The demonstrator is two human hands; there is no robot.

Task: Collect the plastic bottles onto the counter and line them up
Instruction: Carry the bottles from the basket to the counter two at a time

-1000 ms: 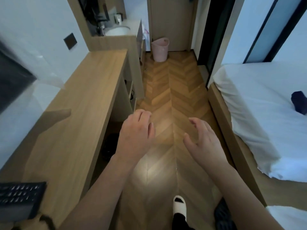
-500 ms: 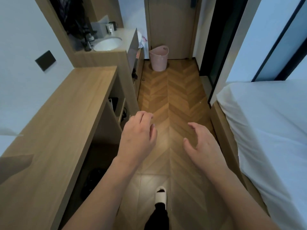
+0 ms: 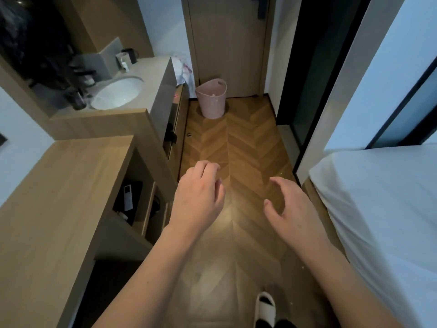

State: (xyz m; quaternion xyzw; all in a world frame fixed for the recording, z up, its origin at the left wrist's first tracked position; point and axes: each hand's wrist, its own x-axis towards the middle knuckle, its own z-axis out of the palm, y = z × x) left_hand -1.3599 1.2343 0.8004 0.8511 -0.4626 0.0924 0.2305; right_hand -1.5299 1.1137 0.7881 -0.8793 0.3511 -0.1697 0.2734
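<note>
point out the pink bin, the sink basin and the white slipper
pink bin (image 3: 211, 100), head view, on its front wall
sink basin (image 3: 117, 92), head view, on the white bowl
white slipper (image 3: 265, 308), head view, on its top strap

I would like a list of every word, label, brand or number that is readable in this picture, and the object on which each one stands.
No text can be read with certainty.
White remote control in the open shelf: it carries marks, too small to read.
Small pink mark on the vanity edge: blurred, unreadable.
Cups behind the sink: any print is too small to tell.
Pink bin: no label visible.
</note>
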